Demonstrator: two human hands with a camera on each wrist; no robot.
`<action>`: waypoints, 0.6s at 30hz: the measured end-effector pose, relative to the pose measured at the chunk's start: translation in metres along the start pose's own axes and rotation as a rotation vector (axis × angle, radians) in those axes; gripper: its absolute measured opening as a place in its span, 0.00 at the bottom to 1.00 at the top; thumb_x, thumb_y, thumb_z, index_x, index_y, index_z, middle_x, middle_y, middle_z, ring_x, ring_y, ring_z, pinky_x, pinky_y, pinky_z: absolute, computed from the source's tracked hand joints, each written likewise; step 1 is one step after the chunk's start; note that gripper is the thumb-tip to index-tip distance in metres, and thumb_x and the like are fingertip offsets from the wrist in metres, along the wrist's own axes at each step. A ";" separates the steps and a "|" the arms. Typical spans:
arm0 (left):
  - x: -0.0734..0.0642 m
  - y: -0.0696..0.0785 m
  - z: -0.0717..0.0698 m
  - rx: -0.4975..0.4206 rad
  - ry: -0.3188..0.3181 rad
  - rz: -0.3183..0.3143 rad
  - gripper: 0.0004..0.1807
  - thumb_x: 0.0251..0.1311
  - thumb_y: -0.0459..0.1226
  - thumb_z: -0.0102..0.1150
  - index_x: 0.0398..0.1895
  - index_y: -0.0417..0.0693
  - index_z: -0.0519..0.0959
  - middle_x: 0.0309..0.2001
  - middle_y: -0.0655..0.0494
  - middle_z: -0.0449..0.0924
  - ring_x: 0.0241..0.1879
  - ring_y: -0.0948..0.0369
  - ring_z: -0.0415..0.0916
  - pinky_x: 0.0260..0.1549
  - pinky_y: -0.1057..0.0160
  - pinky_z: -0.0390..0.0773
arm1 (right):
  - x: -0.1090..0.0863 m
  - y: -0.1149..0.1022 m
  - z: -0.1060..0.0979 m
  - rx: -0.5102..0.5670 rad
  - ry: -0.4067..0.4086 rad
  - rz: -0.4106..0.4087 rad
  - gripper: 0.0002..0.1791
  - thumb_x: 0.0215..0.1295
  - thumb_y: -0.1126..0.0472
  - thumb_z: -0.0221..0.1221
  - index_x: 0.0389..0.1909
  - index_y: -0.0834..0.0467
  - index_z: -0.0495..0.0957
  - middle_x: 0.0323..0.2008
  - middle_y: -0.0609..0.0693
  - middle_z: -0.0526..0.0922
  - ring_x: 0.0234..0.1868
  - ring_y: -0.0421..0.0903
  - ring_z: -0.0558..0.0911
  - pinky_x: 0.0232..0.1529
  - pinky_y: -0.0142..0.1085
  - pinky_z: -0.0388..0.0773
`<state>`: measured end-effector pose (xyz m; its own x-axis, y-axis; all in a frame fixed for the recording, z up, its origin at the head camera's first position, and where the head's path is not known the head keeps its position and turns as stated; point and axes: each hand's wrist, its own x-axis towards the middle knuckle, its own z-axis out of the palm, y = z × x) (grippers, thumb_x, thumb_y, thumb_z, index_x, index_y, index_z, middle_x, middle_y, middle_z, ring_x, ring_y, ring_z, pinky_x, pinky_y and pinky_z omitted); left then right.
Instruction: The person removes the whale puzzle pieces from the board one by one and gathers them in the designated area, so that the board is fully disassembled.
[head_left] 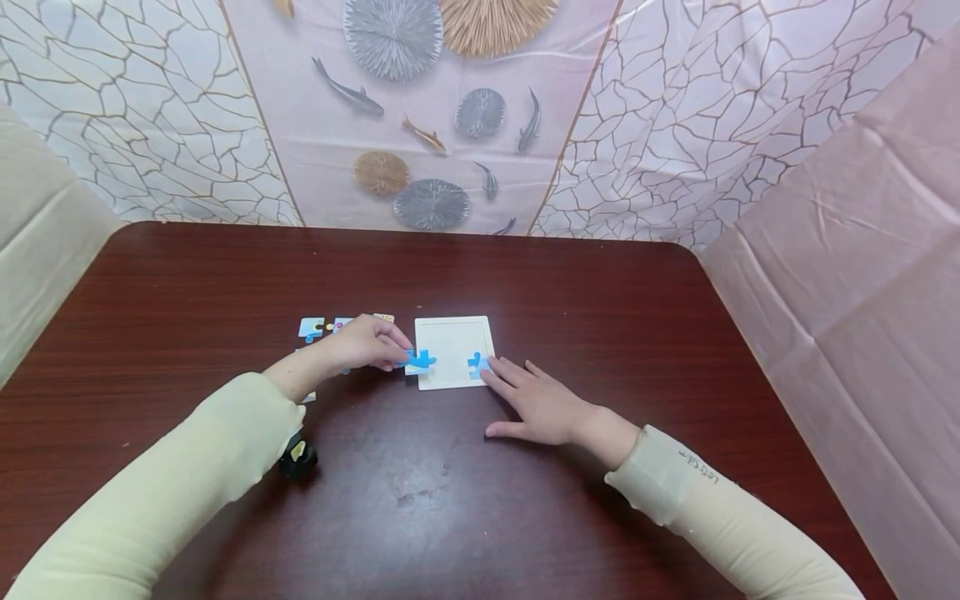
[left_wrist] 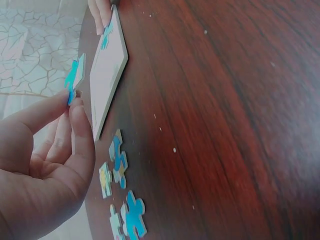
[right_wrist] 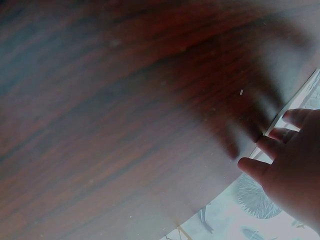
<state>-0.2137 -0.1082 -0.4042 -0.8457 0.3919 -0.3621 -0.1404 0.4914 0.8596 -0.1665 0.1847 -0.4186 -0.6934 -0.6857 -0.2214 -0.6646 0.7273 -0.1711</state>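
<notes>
Between thumb and fingers my left hand (head_left: 369,342) pinches a blue and white jigsaw piece (head_left: 419,360), held over the left edge of a white puzzle frame (head_left: 450,331). In the left wrist view the pinched piece (left_wrist: 75,75) is raised and tilted. My right hand (head_left: 542,406) lies with its fingers spread, fingertips at the frame's lower right corner. Those fingertips touch another blue jigsaw piece (head_left: 477,367) set in that corner. In the right wrist view the right hand (right_wrist: 290,155) has straight fingers along the frame's edge.
Several loose jigsaw pieces (head_left: 311,327) lie left of the frame, partly hidden by my left hand and forearm. A small black object (head_left: 298,458) shows beside the left sleeve. All this is on a dark red wooden table (head_left: 420,500), with patterned cloth (head_left: 427,125) behind it.
</notes>
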 end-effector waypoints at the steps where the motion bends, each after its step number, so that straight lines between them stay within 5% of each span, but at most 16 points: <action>1: -0.001 -0.001 -0.001 0.004 0.002 0.001 0.15 0.57 0.34 0.60 0.44 0.32 0.78 0.34 0.50 0.83 0.26 0.63 0.77 0.36 0.66 0.83 | 0.000 0.000 0.000 0.000 0.001 0.000 0.45 0.61 0.33 0.50 0.71 0.56 0.53 0.72 0.57 0.53 0.73 0.52 0.55 0.70 0.56 0.52; 11: -0.014 -0.011 -0.015 0.012 0.021 -0.029 0.16 0.59 0.35 0.59 0.46 0.32 0.76 0.38 0.47 0.83 0.28 0.62 0.78 0.38 0.64 0.83 | 0.000 -0.002 0.000 -0.003 0.008 -0.002 0.45 0.61 0.34 0.51 0.71 0.56 0.54 0.72 0.57 0.53 0.73 0.52 0.55 0.70 0.56 0.52; 18: -0.021 -0.020 -0.023 0.018 0.023 -0.035 0.17 0.58 0.36 0.60 0.45 0.32 0.77 0.30 0.55 0.83 0.26 0.63 0.78 0.35 0.66 0.82 | 0.000 -0.002 0.000 0.002 0.008 -0.004 0.45 0.61 0.34 0.52 0.71 0.57 0.54 0.72 0.57 0.53 0.72 0.53 0.55 0.70 0.56 0.52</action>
<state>-0.2056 -0.1444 -0.4056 -0.8519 0.3565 -0.3836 -0.1612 0.5185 0.8398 -0.1654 0.1837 -0.4185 -0.6931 -0.6886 -0.2131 -0.6666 0.7248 -0.1739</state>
